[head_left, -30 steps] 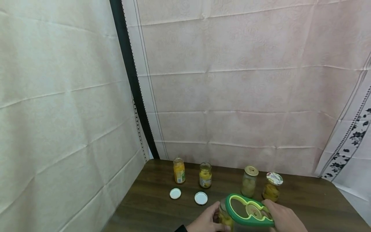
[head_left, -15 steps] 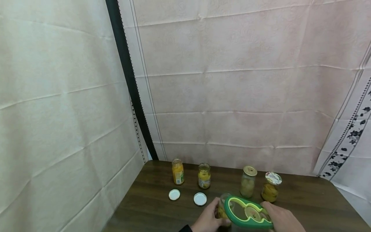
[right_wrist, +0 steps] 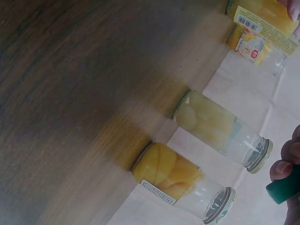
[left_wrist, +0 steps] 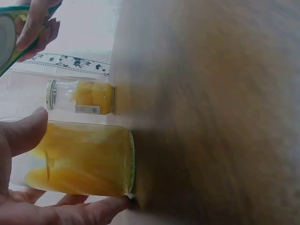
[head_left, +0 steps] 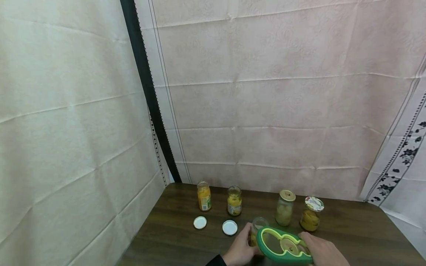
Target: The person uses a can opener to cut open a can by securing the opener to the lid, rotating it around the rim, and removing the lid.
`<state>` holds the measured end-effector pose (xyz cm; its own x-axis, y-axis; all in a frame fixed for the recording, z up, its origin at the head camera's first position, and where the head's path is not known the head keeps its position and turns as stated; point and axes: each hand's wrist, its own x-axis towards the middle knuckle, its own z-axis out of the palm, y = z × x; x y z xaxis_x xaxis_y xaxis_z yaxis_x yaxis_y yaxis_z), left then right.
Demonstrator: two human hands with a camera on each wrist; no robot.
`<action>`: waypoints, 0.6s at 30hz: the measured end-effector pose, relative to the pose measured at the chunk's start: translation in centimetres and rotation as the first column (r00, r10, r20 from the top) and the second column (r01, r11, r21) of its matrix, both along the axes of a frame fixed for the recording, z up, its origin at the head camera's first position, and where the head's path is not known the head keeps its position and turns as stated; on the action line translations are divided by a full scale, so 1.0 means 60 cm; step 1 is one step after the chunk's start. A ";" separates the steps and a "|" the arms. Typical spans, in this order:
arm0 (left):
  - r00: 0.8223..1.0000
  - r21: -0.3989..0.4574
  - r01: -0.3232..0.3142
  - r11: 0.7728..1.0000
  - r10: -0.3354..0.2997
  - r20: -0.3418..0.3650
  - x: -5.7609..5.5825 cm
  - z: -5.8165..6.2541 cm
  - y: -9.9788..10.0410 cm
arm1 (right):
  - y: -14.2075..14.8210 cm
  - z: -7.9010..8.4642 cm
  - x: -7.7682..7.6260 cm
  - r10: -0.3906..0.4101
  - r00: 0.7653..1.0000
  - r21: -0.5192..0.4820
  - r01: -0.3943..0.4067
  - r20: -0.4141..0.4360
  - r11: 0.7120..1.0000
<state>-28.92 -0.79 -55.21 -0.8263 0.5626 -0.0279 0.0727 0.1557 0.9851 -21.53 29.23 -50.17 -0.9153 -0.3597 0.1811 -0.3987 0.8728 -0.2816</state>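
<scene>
My left hand (head_left: 242, 246) holds a glass jar (left_wrist: 89, 159) of yellow fruit pieces, thumb on one side and fingers on the other. The jar stands upright, its base at the tabletop, and its open glass rim shows in the head view. My right hand (head_left: 324, 249) grips a green jar opener (head_left: 281, 256) with a lime-green scalloped inner edge. A gold lid (head_left: 288, 245) shows within the opener's opening. The opener is just right of the jar and overlaps its front side in the head view.
Two lidless jars, an orange-filled jar (head_left: 204, 197) and a yellow-filled jar (head_left: 234, 202), stand at the back left. White lids (head_left: 200, 222) lie before them. A gold-lidded jar (head_left: 285, 210) and a patterned-lid jar (head_left: 311, 215) stand right. Cloth (head_left: 273, 111) hangs behind the wooden table (head_left: 159, 240).
My left hand and the jar have shifted slightly away from me, so more of the glass rim shows beyond the opener. The opener with the lid has moved slightly left and toward me.
</scene>
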 end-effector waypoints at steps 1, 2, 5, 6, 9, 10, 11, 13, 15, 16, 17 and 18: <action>1.000 -0.008 -0.006 1.000 0.006 -0.008 -0.001 0.000 0.001 | -0.001 -0.001 0.000 0.003 1.000 -0.003 -0.003 -0.005 1.000; 1.000 -0.011 -0.016 1.000 0.016 -0.012 -0.001 0.000 0.001 | -0.001 -0.001 0.000 0.008 1.000 -0.004 -0.008 -0.007 1.000; 0.999 0.012 -0.033 0.999 0.033 0.010 -0.004 -0.002 0.007 | -0.003 -0.001 -0.001 0.013 1.000 -0.007 -0.013 0.005 1.000; 0.999 0.022 -0.040 0.999 0.039 0.019 -0.005 -0.002 0.009 | -0.003 -0.002 -0.001 0.014 1.000 -0.007 -0.013 0.009 1.000; 0.997 0.046 -0.071 0.996 0.069 0.038 -0.007 -0.001 0.016 | -0.004 -0.004 -0.001 0.025 1.000 -0.002 -0.025 -0.005 1.000; 0.997 0.049 -0.075 0.996 0.073 0.033 -0.008 -0.001 0.018 | -0.004 -0.004 -0.001 0.024 1.000 -0.002 -0.024 -0.015 1.000; 0.997 0.041 -0.077 0.996 0.077 0.015 -0.010 -0.001 0.021 | -0.004 -0.005 -0.001 0.028 0.999 0.001 -0.028 -0.032 1.000; 0.995 0.006 -0.076 0.997 0.076 -0.057 -0.017 -0.002 0.025 | -0.005 -0.005 0.001 0.026 0.998 0.003 -0.026 -0.051 1.000; 0.986 -0.048 -0.080 0.996 0.072 -0.150 -0.028 -0.005 0.029 | -0.007 -0.004 0.001 0.029 0.998 0.005 -0.028 -0.061 1.000; 0.978 -0.082 -0.086 0.993 0.068 -0.198 -0.035 -0.007 0.031 | -0.008 -0.003 0.000 0.030 0.998 0.005 -0.030 -0.063 1.000; 0.968 -0.112 -0.095 0.989 0.066 -0.241 -0.042 -0.009 0.032 | -0.009 -0.002 0.000 0.034 0.998 0.006 -0.034 -0.062 0.999; 0.958 -0.140 -0.107 0.984 0.064 -0.281 -0.050 -0.011 0.034 | -0.011 -0.001 -0.001 0.035 0.998 0.005 -0.035 -0.059 0.999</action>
<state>-31.92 1.22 -55.89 -0.8589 0.4961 0.1270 0.3167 0.3197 0.8931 -21.59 28.60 -50.26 -0.8901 -0.3918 0.2327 -0.4445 0.8592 -0.2535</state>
